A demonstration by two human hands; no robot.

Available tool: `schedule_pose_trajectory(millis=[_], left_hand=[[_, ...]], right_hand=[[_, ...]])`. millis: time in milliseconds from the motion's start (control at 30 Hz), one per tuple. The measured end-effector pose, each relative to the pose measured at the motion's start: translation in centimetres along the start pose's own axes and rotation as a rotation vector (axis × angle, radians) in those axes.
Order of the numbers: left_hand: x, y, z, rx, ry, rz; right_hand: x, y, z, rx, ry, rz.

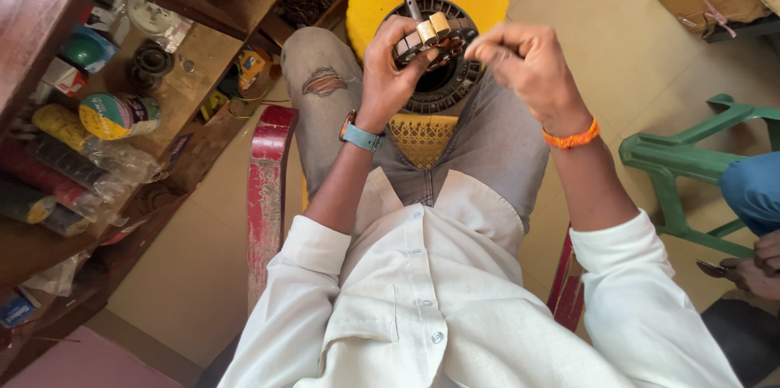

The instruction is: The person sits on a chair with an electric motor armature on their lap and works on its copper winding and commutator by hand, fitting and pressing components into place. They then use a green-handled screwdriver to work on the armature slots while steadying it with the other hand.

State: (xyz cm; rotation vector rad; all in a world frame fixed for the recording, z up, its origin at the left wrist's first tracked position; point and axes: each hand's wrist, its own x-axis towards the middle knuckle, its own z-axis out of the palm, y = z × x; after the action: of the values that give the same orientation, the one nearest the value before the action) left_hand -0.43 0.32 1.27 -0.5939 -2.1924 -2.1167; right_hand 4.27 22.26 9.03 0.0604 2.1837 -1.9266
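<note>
Both hands work a round motor stator over the person's lap.

The stator (443, 59) is a dark ring with copper-wound coils, tan tape on top and a steel shaft jutting upward. The left hand (390, 71) is closed around its near edge; the right hand (528, 63) pinches something too small to make out beside it.

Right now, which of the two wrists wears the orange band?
The right hand has the orange band on its wrist. The left hand, which grips the round motor part, wears a blue-strapped watch instead.
</note>
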Motion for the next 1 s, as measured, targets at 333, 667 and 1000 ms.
schedule_pose_trajectory(millis=[333, 667, 1000], left_hand=[[0.2, 0.6, 0.0, 0.026, 0.0, 0.004], [0.4, 0.5, 0.1, 0.009, -0.004, 0.008], [0.4, 1.0, -0.1, 0.04, -0.015, -0.004]], right_hand=[[1.1, 1.3, -1.9, -0.323, 0.07, -0.033], [2.4, -1.6, -1.6, -0.267, -0.031, 0.034], [2.1, -0.6, -0.9, -0.316, 0.046, 0.017]])
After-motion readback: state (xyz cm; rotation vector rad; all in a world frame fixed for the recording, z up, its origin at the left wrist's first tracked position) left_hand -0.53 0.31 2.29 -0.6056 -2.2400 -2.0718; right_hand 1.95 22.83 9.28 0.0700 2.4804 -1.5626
